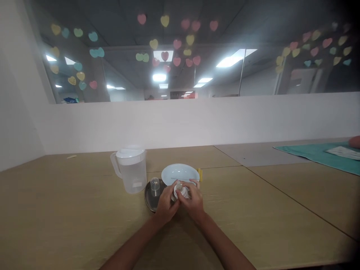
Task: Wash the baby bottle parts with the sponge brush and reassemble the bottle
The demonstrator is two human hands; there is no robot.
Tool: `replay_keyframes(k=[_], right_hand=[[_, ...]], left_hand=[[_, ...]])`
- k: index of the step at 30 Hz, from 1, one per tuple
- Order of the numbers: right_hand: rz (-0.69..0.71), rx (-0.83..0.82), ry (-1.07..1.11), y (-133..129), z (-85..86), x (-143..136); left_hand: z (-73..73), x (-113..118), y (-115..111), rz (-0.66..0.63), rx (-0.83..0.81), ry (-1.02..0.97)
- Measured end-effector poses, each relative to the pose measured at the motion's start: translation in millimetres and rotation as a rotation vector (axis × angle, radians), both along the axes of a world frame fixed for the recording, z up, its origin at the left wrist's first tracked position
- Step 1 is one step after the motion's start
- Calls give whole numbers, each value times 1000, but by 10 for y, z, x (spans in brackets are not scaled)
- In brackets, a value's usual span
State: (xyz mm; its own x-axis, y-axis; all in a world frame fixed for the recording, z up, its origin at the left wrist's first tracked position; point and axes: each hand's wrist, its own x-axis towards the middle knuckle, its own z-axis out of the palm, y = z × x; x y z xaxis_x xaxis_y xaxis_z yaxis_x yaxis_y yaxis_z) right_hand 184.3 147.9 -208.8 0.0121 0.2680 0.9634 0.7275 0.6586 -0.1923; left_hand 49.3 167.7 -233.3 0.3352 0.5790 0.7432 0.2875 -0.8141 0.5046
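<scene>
Both my hands are closed around a small white round object, possibly the top of a bottle, with a pale translucent knob in its middle. My left hand grips its left side, and my right hand has thumb and fingers on its right side. The fingers hide most of its lower part. Just left of my left hand, a clear plastic cap or small cup stands on a dark round metal tray. Behind my hands sits a white oval bowl, with a thin stick-like thing across it.
A translucent lidded pitcher stands at the left of the tray. A yellow item lies against the bowl's right side. On the far right is a teal cloth with a white cloth on it. A wall and window bound the table's back.
</scene>
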Motion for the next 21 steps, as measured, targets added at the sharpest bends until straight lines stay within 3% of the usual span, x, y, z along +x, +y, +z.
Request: replay_keyframes(k=[7,13,21], right_hand=[[-7,-72,-43,-7,49,3],[-52,-164,-1,-8,43,42],[-1,-175,19,3,22,74]], left_hand=[[-107,-78,52,-27,109,153],[-42,-44,-3,43,80,172],[19,-36,-31,50,74,149]])
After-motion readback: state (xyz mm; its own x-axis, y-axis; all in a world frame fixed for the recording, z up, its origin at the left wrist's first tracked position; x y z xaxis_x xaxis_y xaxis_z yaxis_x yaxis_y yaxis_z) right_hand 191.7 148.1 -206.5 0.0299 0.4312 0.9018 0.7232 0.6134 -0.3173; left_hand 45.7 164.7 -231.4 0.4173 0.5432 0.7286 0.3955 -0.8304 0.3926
